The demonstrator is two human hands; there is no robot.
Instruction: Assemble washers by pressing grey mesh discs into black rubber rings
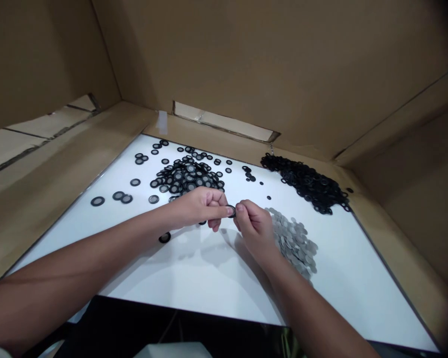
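Note:
My left hand (199, 208) and my right hand (254, 226) meet over the middle of a white lit surface (209, 278). Both pinch one small black ring (231, 211) between their fingertips; whether a mesh disc sits in it I cannot tell. Behind my left hand lies a heap of black rings with grey mesh centres (184, 176). Right of my right hand lies a pile of grey mesh discs (294, 241). A pile of plain black rings (309, 183) lies at the back right.
Cardboard walls (283, 69) enclose the surface on the left, back and right. Single finished rings (97, 201) are scattered on the left, and one lies under my left wrist (165, 237). A dark edge (142, 328) runs along the near side.

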